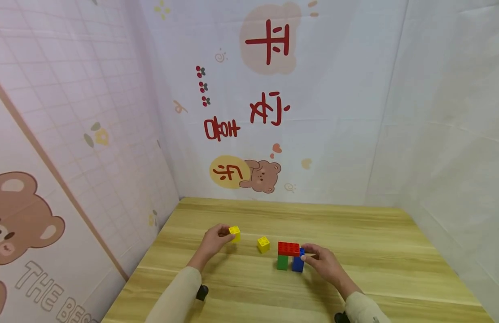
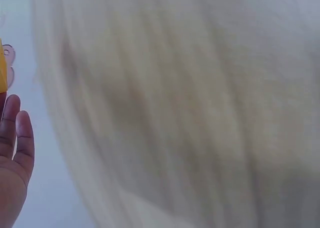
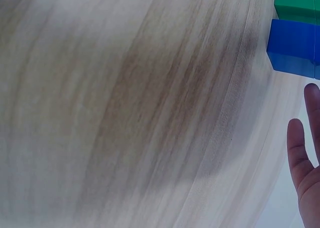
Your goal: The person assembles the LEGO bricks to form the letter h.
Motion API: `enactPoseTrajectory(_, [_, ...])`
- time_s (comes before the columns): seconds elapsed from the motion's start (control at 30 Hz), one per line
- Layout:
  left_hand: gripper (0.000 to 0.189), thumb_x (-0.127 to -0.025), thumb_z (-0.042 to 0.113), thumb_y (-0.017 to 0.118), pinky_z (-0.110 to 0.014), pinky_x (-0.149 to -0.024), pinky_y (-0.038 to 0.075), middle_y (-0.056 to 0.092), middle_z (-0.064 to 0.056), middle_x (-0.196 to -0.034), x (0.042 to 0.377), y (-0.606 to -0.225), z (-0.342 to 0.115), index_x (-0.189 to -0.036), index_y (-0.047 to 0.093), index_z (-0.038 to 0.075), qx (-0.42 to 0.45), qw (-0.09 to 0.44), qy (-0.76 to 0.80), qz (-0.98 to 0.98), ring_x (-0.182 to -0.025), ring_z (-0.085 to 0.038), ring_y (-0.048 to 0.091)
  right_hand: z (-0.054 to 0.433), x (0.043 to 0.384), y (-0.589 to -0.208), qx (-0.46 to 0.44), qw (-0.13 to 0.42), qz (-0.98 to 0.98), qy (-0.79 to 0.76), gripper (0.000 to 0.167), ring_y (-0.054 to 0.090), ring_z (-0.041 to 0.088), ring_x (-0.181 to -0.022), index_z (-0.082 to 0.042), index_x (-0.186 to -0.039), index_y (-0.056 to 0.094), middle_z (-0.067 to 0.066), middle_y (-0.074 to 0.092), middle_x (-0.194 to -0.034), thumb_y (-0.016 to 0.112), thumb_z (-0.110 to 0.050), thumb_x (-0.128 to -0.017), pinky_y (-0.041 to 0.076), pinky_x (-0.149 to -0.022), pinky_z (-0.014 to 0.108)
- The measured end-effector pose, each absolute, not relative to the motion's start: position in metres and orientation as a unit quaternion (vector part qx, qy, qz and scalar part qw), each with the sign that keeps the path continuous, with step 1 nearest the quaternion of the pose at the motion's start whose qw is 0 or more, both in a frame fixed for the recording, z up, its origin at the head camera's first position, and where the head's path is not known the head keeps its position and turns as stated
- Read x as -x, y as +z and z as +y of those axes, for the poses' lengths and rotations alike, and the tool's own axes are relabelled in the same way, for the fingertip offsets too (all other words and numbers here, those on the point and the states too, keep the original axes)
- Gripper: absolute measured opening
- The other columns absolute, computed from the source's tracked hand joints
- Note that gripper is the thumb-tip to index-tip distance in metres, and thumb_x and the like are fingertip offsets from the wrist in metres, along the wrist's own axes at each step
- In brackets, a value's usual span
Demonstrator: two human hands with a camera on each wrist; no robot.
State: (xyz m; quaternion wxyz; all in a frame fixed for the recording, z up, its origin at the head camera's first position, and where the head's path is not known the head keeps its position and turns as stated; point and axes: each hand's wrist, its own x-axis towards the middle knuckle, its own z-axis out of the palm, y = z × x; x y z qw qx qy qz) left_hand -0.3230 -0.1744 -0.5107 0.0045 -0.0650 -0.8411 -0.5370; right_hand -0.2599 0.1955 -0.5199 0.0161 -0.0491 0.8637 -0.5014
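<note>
My left hand (image 1: 215,240) pinches a yellow toy brick (image 1: 235,234) between thumb and fingers, above the left part of the table. In the left wrist view only a sliver of this brick shows at the left edge. A second yellow brick (image 1: 263,244) stands between the hands. To its right, a red brick (image 1: 288,248) lies flat across the tops of a green brick (image 1: 282,262) and a blue brick (image 1: 298,263), like a bridge. My right hand (image 1: 324,263) grips the upper right side of the blue brick, thumb in front and fingers behind.
The wood-grain table (image 1: 233,291) runs back to a white printed cloth (image 1: 338,134). More cloth with a bear print (image 1: 21,215) hangs at the left, and plain white cloth (image 1: 451,170) at the right. A black strap piece (image 1: 202,292) shows under the left sleeve.
</note>
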Motion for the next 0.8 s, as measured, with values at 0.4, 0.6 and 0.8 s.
enactPoseTrajectory(0.4, [0.042,-0.092,0.032,0.073,-0.037,-0.086,0.053,0.065,-0.004,-0.111,0.333,-0.479,-0.149,-0.124,0.064,0.008,0.080,-0.003,-0.546,-0.834,-0.099,-0.021,0.061,0.197,0.260,-0.519,0.046,0.021,0.865,-0.500,0.035,0.066,0.027,-0.098,-0.004,-0.126,0.065,0.014,0.066,-0.122,0.069,-0.019,-0.095,0.055,-0.082,0.044])
enactPoseTrajectory(0.6, [0.045,-0.091,0.036,0.073,-0.039,-0.087,0.052,0.066,-0.003,-0.112,0.337,-0.465,-0.135,-0.125,0.064,0.009,0.089,-0.009,-0.547,-0.832,-0.101,-0.021,0.060,0.197,0.261,-0.518,0.053,0.021,0.867,-0.496,0.035,0.066,0.028,-0.098,-0.003,-0.126,0.065,0.015,0.066,-0.122,0.069,-0.019,-0.095,0.056,-0.082,0.043])
enactPoseTrajectory(0.8, [0.044,-0.091,0.035,0.073,-0.040,-0.088,0.053,0.066,-0.003,-0.112,0.339,-0.453,-0.121,-0.126,0.064,0.009,0.108,-0.015,-0.566,-0.817,-0.103,-0.021,0.061,0.198,0.262,-0.517,0.054,0.022,0.866,-0.497,0.036,0.066,0.029,-0.099,-0.003,-0.126,0.065,0.016,0.066,-0.123,0.069,-0.020,-0.095,0.056,-0.082,0.044])
